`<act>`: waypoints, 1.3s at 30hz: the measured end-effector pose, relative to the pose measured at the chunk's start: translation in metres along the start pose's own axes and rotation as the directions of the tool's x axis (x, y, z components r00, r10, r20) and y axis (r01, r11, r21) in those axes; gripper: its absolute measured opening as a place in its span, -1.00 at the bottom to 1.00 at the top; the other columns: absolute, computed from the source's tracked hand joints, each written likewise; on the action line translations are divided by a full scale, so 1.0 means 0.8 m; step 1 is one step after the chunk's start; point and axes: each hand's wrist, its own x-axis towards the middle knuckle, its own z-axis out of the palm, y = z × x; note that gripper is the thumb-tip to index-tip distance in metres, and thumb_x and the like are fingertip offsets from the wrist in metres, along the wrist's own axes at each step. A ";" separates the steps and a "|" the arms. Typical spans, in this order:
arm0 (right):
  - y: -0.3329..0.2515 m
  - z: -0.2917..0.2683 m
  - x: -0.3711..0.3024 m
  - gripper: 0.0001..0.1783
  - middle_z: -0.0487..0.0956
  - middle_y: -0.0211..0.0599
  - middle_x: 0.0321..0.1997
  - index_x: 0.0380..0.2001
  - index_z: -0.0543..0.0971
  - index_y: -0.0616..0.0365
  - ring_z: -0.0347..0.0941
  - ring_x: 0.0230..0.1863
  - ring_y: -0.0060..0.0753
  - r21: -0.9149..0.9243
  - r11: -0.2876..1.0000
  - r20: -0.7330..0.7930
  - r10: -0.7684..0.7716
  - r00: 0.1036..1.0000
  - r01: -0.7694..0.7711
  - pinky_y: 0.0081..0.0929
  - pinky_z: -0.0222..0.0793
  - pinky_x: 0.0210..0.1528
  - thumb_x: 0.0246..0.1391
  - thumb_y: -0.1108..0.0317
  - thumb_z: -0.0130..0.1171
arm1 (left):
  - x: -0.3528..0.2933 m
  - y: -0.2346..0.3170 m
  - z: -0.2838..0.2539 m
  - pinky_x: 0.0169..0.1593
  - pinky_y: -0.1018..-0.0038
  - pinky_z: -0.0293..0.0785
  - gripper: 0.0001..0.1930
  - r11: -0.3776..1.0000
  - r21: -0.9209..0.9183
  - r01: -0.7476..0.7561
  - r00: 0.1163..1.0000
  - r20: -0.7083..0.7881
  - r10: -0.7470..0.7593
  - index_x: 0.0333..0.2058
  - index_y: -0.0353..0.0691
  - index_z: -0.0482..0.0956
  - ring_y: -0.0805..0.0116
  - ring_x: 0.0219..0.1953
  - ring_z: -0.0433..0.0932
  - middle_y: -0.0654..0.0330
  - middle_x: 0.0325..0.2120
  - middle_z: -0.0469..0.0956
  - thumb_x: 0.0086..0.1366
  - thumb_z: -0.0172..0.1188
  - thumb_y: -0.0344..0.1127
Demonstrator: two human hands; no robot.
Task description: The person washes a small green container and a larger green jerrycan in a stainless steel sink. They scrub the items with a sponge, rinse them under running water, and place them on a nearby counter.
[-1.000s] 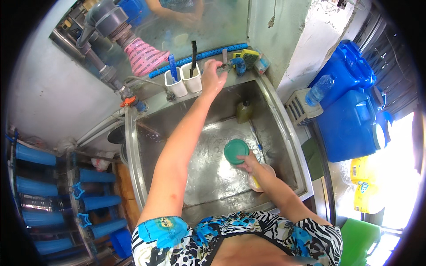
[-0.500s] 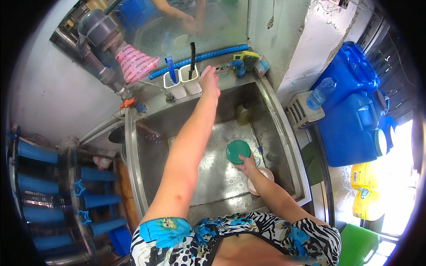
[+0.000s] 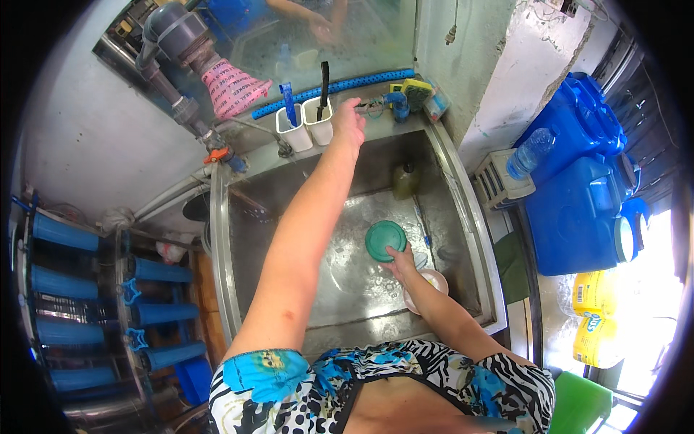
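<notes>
Head view: right hand (image 3: 401, 265) grips green lid (image 3: 384, 237); left hand (image 3: 348, 129) half-curled near tap (image 3: 397, 105), hold unclear.

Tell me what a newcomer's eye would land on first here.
First comes the bright green disc in the person's right hand, near the middle of the metal sink. Next, the left hand is stretched out at the sink's back edge, beside two white cups. Off to the right, big blue jugs stand out.
</notes>
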 end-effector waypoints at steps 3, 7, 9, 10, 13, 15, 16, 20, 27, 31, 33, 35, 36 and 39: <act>0.000 -0.003 0.001 -0.25 0.25 -0.08 0.29 0.29 0.07 -0.16 0.32 0.24 0.16 -0.023 0.989 -0.223 0.139 0.965 -0.148 0.29 0.48 0.04 0.14 0.62 0.13 | -0.001 0.003 -0.001 0.19 0.26 0.31 -0.41 0.999 0.033 -0.020 1.000 0.021 0.020 0.05 -0.31 0.43 0.19 0.04 0.32 0.01 0.00 0.33 0.04 0.40 -0.27; 0.001 -0.006 0.005 -0.25 0.23 -0.09 0.31 0.29 0.07 -0.17 0.31 0.25 0.15 -0.009 0.999 -0.093 0.036 0.995 -0.037 0.28 0.47 0.07 0.15 0.62 0.12 | -0.005 0.009 0.001 0.33 0.16 0.10 -0.39 0.999 0.045 -0.019 0.998 0.061 0.016 0.16 -0.30 0.35 -0.08 0.26 0.09 0.06 0.22 0.20 0.13 0.31 -0.28; 0.003 -0.007 0.008 -0.24 0.22 -0.10 0.31 0.29 0.07 -0.18 0.30 0.25 0.14 0.025 0.999 -0.116 0.023 0.993 -0.020 0.29 0.47 0.07 0.14 0.61 0.13 | -0.006 0.011 0.002 0.39 0.11 0.00 -0.38 0.999 0.040 -0.008 0.997 0.078 0.005 0.20 -0.29 0.31 -0.21 0.36 -0.01 0.09 0.32 0.15 0.18 0.26 -0.28; 0.004 -0.008 0.009 -0.23 0.21 -0.12 0.32 0.30 0.06 -0.19 0.29 0.26 0.13 -0.018 0.995 -0.201 0.094 0.975 -0.099 0.29 0.46 0.08 0.14 0.61 0.14 | -0.006 0.011 0.002 0.39 0.11 0.01 -0.38 0.999 0.042 -0.009 0.997 0.080 0.006 0.19 -0.29 0.32 -0.21 0.36 0.00 0.10 0.32 0.15 0.17 0.26 -0.28; 0.008 -0.011 0.015 -0.23 0.21 -0.12 0.32 0.30 0.07 -0.19 0.28 0.27 0.13 -0.001 0.996 -0.110 0.090 0.990 -0.090 0.30 0.46 0.08 0.14 0.61 0.15 | -0.005 0.012 0.004 0.38 0.11 0.04 -0.37 0.999 0.041 -0.014 0.997 0.074 0.011 0.20 -0.29 0.32 -0.21 0.33 0.04 0.09 0.31 0.17 0.17 0.27 -0.26; 0.010 -0.015 0.018 -0.23 0.21 -0.12 0.33 0.30 0.07 -0.20 0.29 0.27 0.14 0.018 0.999 -0.087 0.050 0.995 -0.048 0.32 0.45 0.08 0.14 0.61 0.14 | -0.004 0.012 0.006 0.30 0.18 0.14 -0.40 0.999 0.032 -0.011 1.000 0.020 0.011 0.14 -0.30 0.37 -0.09 0.17 0.17 0.08 0.16 0.26 0.13 0.29 -0.27; 0.011 -0.017 0.020 -0.23 0.21 -0.12 0.33 0.30 0.07 -0.20 0.30 0.26 0.15 0.035 0.999 -0.067 0.030 0.997 -0.027 0.33 0.45 0.08 0.14 0.62 0.14 | -0.004 0.011 0.008 0.22 0.26 0.24 -0.44 1.000 0.027 -0.012 0.999 -0.030 0.013 0.09 -0.31 0.42 0.02 0.02 0.29 0.07 0.02 0.34 0.10 0.32 -0.28; 0.010 -0.024 0.021 -0.24 0.21 -0.12 0.33 0.30 0.07 -0.19 0.34 0.23 0.18 0.061 0.994 -0.110 0.102 0.989 -0.096 0.37 0.45 0.05 0.15 0.61 0.12 | -0.007 0.009 0.030 0.14 0.35 0.33 -0.51 0.985 0.117 -0.130 0.985 -0.102 0.142 0.01 -0.34 0.53 0.09 -0.06 0.49 0.03 -0.10 0.54 0.08 0.30 -0.30; -0.032 0.011 0.010 -0.38 0.47 -0.14 0.14 0.20 0.35 -0.10 0.45 0.15 0.05 -0.173 0.985 -0.154 -0.045 0.987 0.018 0.09 0.49 0.06 0.06 0.56 0.18 | -0.003 0.005 0.075 0.14 0.31 0.35 -0.52 0.257 0.732 -0.631 0.772 0.561 0.298 0.07 -0.28 0.56 0.16 0.19 0.39 0.00 0.36 0.10 0.16 0.26 -0.27; -0.056 0.034 0.005 -0.39 0.54 -0.12 0.11 0.11 0.53 -0.07 0.52 0.05 0.10 -0.758 0.383 0.213 -0.620 0.755 0.528 -0.11 0.50 0.01 -0.11 0.57 0.21 | 0.011 0.005 0.062 0.10 0.36 0.40 -0.45 0.376 0.723 -0.580 0.810 0.562 0.168 0.16 -0.25 0.49 0.16 0.19 0.39 -0.03 0.35 0.09 0.18 0.25 -0.27; -0.057 0.031 0.001 -0.36 0.48 -0.08 0.20 0.09 0.57 -0.10 0.42 0.14 0.17 -0.843 -0.089 0.451 -0.654 0.607 0.531 -0.09 0.40 0.06 -0.16 0.57 0.19 | 0.018 0.003 0.053 0.10 0.36 0.42 -0.44 0.394 0.668 -0.631 0.771 0.597 0.222 0.15 -0.29 0.49 0.11 0.18 0.40 -0.10 0.30 0.15 0.14 0.23 -0.28; -0.049 0.018 -0.003 -0.37 0.47 -0.09 0.21 0.10 0.57 -0.12 0.34 0.22 0.18 -0.749 -0.544 0.647 -0.478 0.594 0.379 -0.07 0.35 0.11 -0.14 0.56 0.16 | 0.022 0.000 0.047 0.12 0.37 0.41 -0.44 0.480 0.628 -0.613 0.780 0.577 0.241 0.17 -0.29 0.46 0.13 0.19 0.39 -0.10 0.27 0.21 0.17 0.20 -0.31; -0.042 0.009 -0.004 -0.38 0.44 -0.10 0.25 0.13 0.54 -0.14 0.24 0.31 0.16 -0.720 -0.580 0.652 -0.381 0.655 0.380 0.01 0.26 0.19 -0.09 0.53 0.11 | 0.022 -0.003 0.044 0.14 0.38 0.38 -0.46 0.556 0.610 -0.565 0.809 0.541 0.228 0.20 -0.27 0.44 0.18 0.21 0.37 -0.06 0.28 0.24 0.22 0.18 -0.32; -0.020 -0.020 -0.001 -0.37 0.42 -0.12 0.27 0.17 0.50 -0.12 0.25 0.29 0.21 -0.655 -0.662 0.667 -0.278 0.691 0.365 0.10 0.21 0.22 -0.06 0.51 0.09 | 0.018 -0.009 0.035 0.24 0.39 0.28 -0.47 0.774 0.437 -0.459 0.869 0.404 0.287 0.25 -0.27 0.37 0.23 0.25 0.33 -0.02 0.28 0.28 0.30 0.13 -0.35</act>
